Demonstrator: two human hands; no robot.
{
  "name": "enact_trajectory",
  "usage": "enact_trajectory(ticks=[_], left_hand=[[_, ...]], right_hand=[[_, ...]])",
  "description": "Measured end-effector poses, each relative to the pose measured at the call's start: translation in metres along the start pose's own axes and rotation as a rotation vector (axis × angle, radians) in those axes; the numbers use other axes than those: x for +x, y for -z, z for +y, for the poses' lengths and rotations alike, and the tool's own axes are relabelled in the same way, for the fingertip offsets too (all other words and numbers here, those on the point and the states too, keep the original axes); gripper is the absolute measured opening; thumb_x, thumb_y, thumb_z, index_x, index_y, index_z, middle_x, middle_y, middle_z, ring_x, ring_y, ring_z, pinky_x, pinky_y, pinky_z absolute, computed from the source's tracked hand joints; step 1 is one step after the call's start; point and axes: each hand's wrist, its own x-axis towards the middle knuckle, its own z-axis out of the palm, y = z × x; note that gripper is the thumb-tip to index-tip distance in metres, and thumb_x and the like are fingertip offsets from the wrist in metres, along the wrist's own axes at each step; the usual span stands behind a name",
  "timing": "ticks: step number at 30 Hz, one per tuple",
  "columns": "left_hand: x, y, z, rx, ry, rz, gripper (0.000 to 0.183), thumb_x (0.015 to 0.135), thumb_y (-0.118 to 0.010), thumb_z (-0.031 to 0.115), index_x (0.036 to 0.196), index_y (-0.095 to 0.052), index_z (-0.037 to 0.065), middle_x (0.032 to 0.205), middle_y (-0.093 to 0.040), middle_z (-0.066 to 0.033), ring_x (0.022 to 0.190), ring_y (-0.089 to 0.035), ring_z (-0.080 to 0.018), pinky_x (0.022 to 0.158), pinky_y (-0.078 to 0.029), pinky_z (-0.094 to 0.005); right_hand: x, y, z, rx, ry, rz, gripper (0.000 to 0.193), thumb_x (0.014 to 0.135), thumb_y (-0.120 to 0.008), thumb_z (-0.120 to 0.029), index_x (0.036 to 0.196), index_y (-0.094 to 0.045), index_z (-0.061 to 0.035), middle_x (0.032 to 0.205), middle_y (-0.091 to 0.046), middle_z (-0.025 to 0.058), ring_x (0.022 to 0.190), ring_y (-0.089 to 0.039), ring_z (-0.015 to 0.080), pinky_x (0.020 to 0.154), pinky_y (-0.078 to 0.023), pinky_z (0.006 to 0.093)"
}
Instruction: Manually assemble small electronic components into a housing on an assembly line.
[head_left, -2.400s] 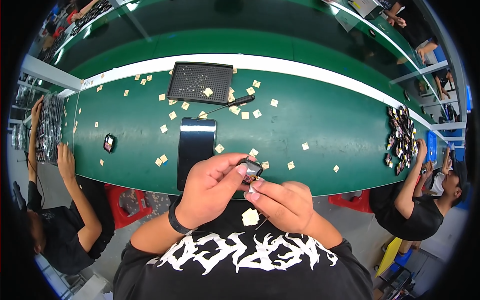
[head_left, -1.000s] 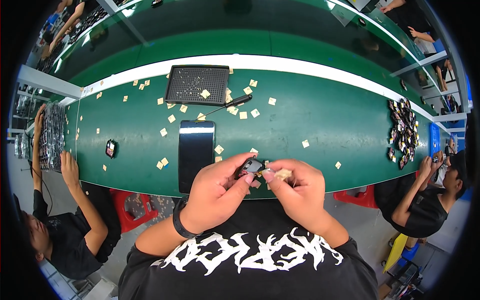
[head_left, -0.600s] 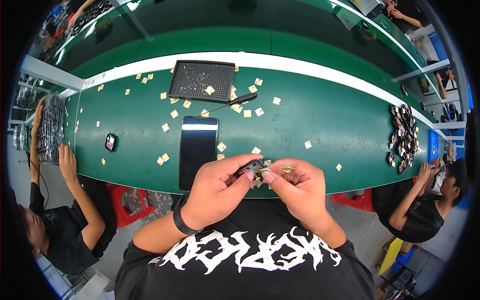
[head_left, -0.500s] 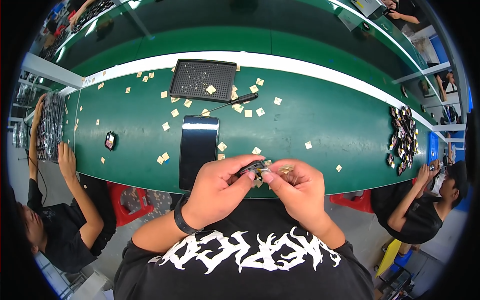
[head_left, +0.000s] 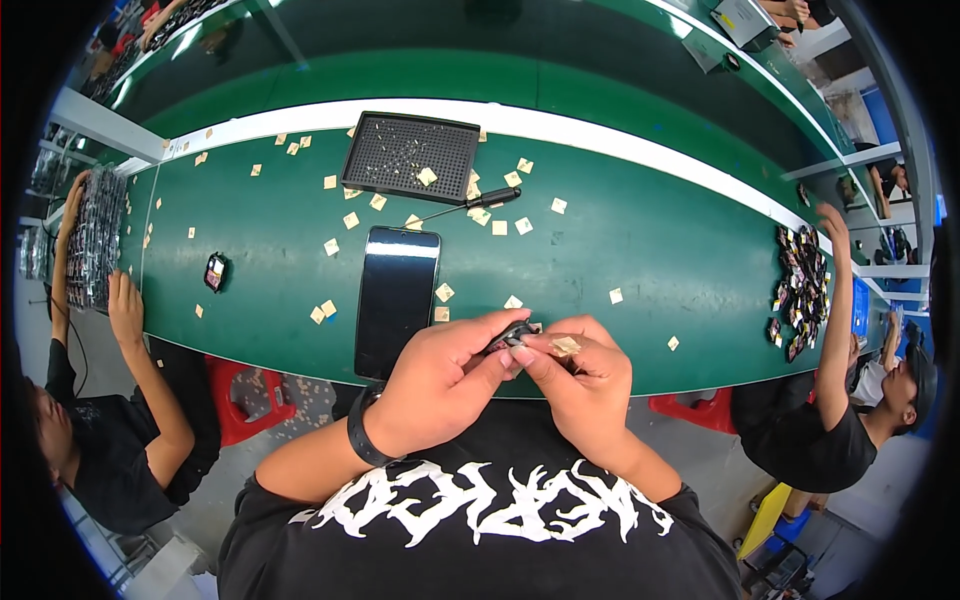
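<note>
Item in work: one small black watch-like casing (head_left: 508, 336), held between my two hands just over the near edge of the green table (head_left: 640, 240).
Left hand (head_left: 445, 375): thumb and fingers clamped round the casing's left side; dark wristband (head_left: 365, 430) on the wrist.
Right hand (head_left: 580, 375): thumb and forefinger drawn together at the casing's near right edge; a wad of cream squares (head_left: 565, 346) gripped among my fingers.
Progress, this piece: in hand, not yet set down; I judge it unfinished, with fingertips of both hands at it.
Progress, others: heap of black casings (head_left: 800, 290) at the far right, one lone casing (head_left: 215, 272) at left; whether these are done or waiting, I cannot tell.
Remaining stock: the wad, by my judgement, has several pieces left; more loose cream squares (head_left: 616, 296) lie scattered over the tabletop.
Condition of item: black, rounded corners, glossy on top, tilted; underside and contact point hidden by my fingers.
Also on table: dark-screened smartphone (head_left: 398, 300), just left of the casing; black perforated tray (head_left: 455, 150) beyond it; black-handled screwdriver (head_left: 495, 199) between those two, lying aslant.
</note>
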Motion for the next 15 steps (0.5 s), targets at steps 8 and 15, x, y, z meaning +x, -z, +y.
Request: enact_trajectory(ticks=[8,15], left_hand=[[-0.006,0.003,-0.004,0.055,-0.111,-0.054,0.040,0.103,-0.057,-0.002,0.143,-0.059,-0.003,0.118,-0.075,-0.0110,0.087,-0.072,-0.0142,0.082,-0.059,-0.0287],[-0.011,0.012,-0.014,0.047,-0.139,-0.108,0.041,0.104,-0.061,0.002,0.144,-0.057,-0.003,0.119,-0.074,-0.0118,0.089,-0.072,-0.0154,0.080,-0.058,-0.0289]], right_hand=[[0.007,0.004,-0.005,0.444,-0.312,-0.032,0.028,0.089,-0.078,0.008,0.110,-0.060,0.0027,0.102,-0.061,0.0064,0.080,-0.067,0.0102,0.073,-0.057,0.0229],[0.014,0.000,-0.017,0.477,-0.479,-0.142,0.034,0.089,-0.077,0.009,0.112,-0.053,-0.0016,0.109,-0.059,0.0072,0.089,-0.073,0.0155,0.077,-0.062,0.0295]])
